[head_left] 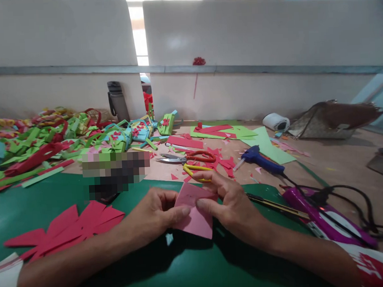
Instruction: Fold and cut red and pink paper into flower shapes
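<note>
Both my hands hold a small folded piece of pink paper [195,221] over the green mat [152,263]. My left hand [164,208] pinches its left edge, thumb on top. On the right edge, my right hand [227,201] presses with its thumb, the fingers curled behind. Just beyond my fingers lie scissors [179,159] with red and yellow handles among red paper scraps [226,164]. Red paper cut-outs [73,229] with pointed petals rest on the mat beside my left forearm.
Paper strips and small paper baskets [111,138] pile up at left, near a grey bottle [117,102]. To the right are a blue glue gun [263,159], a utility knife [276,205], a purple power strip [329,218] with cords and a handbag [333,120]. White panels [253,39] stand behind.
</note>
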Demonstrator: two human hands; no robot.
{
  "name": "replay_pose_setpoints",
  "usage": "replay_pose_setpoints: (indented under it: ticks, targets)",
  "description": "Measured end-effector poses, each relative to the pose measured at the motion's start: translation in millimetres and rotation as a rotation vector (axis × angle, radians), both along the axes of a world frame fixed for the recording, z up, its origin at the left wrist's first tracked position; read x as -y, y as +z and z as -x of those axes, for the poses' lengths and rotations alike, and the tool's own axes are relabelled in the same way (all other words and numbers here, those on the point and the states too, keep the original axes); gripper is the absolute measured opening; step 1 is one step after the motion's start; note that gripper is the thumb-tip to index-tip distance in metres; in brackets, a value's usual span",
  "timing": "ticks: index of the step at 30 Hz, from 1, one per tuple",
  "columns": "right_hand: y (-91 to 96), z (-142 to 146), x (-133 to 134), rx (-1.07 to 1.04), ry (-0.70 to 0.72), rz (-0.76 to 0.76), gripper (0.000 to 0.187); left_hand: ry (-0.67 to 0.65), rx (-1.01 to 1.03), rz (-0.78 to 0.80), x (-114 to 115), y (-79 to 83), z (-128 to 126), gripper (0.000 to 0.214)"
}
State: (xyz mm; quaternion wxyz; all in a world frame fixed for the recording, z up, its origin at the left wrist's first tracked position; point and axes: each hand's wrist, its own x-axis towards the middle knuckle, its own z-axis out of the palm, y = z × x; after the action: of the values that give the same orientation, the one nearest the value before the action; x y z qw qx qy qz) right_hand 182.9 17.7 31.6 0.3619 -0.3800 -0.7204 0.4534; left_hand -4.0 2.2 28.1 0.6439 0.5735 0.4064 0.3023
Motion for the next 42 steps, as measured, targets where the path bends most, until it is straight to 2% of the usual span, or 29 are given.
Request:
replay_pose_setpoints:
  ticks: [5,9,12,14,18,20,22,24,26,28,29,30,32,34,36,37,38,40,41,42]
  targets:
    - [2.6,-1.5,-0.1,-0.027,-0.044,0.008,0.038,0.073,0.033,0.023,-0.1,-0.4,2.4,0.033]
    - [4.9,-10.2,-5.0,0.033,-0.165,-0.148,0.032,0.163,0.091,0.106,-1.5,-5.4,4.8,0.027]
    - [2.9,-20.2,-9.8,0.141,-0.249,-0.572,0.030,0.245,0.121,0.151,-2.8,-6.7,4.7,0.024]
    - [-0.1,-26.2,-10.9,0.207,-0.231,-0.851,0.029,0.280,0.137,0.151,-2.9,-6.4,3.6,0.024]
    - [-3.7,-26.9,-5.0,0.377,-0.001,-1.228,0.028,0.310,0.172,0.159,0.4,-6.4,-1.2,0.023]
    - [-2.7,-21.2,0.1,0.449,0.076,-1.357,0.023,0.304,0.157,0.155,3.2,-6.5,-4.2,0.022]
    - [-1.1,-15.3,5.2,0.458,0.141,-1.362,0.018,0.261,0.090,0.112,6.1,-4.8,-5.7,0.022]
    - [-0.9,-13.0,10.7,0.438,0.220,-1.300,0.020,0.254,-0.034,-0.015,8.7,-0.3,-3.6,0.026]
    - [-2.7,-16.1,18.1,0.427,0.286,-1.181,0.025,0.334,-0.193,-0.254,11.5,5.7,2.5,0.027]
    - [-4.9,-23.8,26.5,0.441,0.343,-1.065,0.030,0.435,-0.321,-0.559,15.7,9.9,11.2,0.017]
    - [-5.3,-28.7,30.1,0.447,0.357,-1.022,0.031,0.457,-0.379,-0.696,18.7,10.4,15.6,0.013]
    - [-4.9,-33.8,32.6,0.442,0.347,-0.992,0.031,0.424,-0.404,-0.825,22.1,9.5,19.4,0.013]
    - [-1.2,-43.3,32.0,0.410,0.232,-0.958,0.026,0.167,-0.392,-1.041,29.7,4.9,23.2,0.015]
    - [5.1,-50.2,23.7,0.372,0.000,-0.897,0.019,-0.148,-0.385,-1.195,35.9,-0.3,20.2,0.015]
    - [11.0,-53.3,11.3,0.290,-0.244,-0.791,0.012,-0.372,-0.389,-1.281,38.4,-1.8,11.3,0.019]
    - [12.9,-53.4,5.6,0.238,-0.313,-0.730,0.010,-0.440,-0.415,-1.284,37.7,-1.0,5.9,0.020]
    - [13.7,-52.8,1.1,0.191,-0.346,-0.687,0.009,-0.518,-0.443,-1.275,35.7,0.5,0.8,0.017]
    - [12.0,-50.1,-2.6,0.146,-0.295,-0.650,0.011,-0.598,-0.564,-1.198,28.0,2.4,-5.3,0.013]
    - [9.4,-48.5,-2.0,0.155,-0.239,-0.652,0.013,-0.609,-0.604,-1.188,22.8,1.7,-5.3,0.014]
    - [5.8,-47.1,-0.1,0.170,-0.171,-0.664,0.014,-0.534,-0.645,-1.196,17.2,-0.4,-3.3,0.014]
